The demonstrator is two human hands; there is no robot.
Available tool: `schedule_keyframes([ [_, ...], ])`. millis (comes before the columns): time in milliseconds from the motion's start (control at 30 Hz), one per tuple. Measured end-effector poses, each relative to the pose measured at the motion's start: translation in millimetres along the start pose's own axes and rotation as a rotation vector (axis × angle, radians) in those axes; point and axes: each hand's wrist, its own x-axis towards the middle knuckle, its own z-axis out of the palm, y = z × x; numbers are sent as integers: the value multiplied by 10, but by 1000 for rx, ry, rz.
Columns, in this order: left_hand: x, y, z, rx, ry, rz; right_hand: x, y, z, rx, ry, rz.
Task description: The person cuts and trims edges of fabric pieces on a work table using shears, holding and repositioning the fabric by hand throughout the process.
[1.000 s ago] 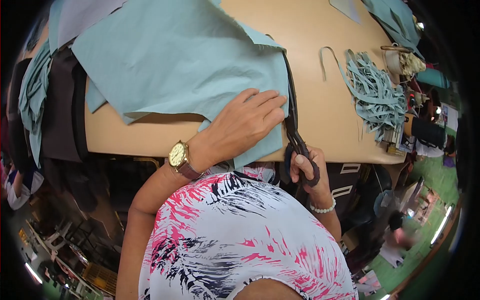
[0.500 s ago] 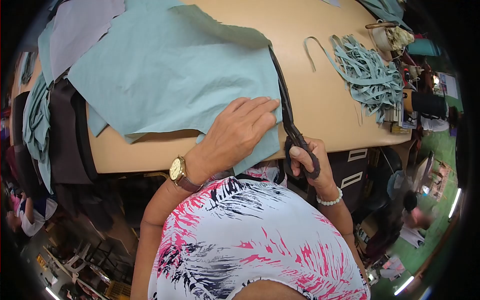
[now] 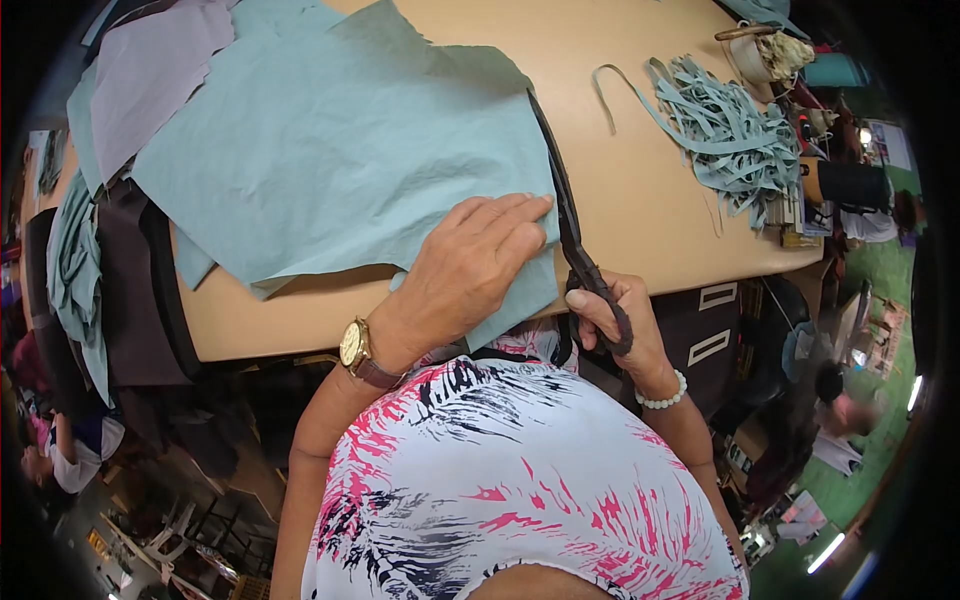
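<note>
A pale teal sheet [image 3: 330, 170], leather or cloth, lies across the table, its far right part curled up to show a greyish underside. My left hand [image 3: 475, 255] rests flat on the sheet's near right corner, fingers stretched toward its right edge. Closed round the dark handles of long scissors [image 3: 566, 205] is my right hand [image 3: 622, 315], at the table's front edge. The blades point away from me along the sheet's right edge. Whether they are fully together is hard to make out.
On the tan table [image 3: 640, 230], a heap of thin teal strips [image 3: 730, 140] lies to the right. A grey-lilac piece [image 3: 155, 75] overlaps the sheet at far left. Dark material [image 3: 140, 290] and teal material [image 3: 75, 270] hang over the left side. Drawers [image 3: 710, 320] stand below right.
The scissor handles look closer together than before, and the sheet's far curled part has changed shape, with a raised peak. My left hand stays on the sheet; the whole view has shifted slightly.
</note>
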Motion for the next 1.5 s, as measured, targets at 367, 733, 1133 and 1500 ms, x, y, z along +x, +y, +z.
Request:
schedule_keyframes([
  [367, -22, 6, -23, -16, -2, -4, -9, 5, 13, -32, 11, -33],
  [733, 109, -142, -277, -158, -86, -52, 52, -3, -29, 43, -65, -64],
  [1133, 1348, -1185, -1199, -482, -731, -417, 37, -8, -212, 259, -359, -171],
  [1500, 1325, -1036, -1152, -475, -632, -301, 113, 147, -261, 287, -326, -159],
])
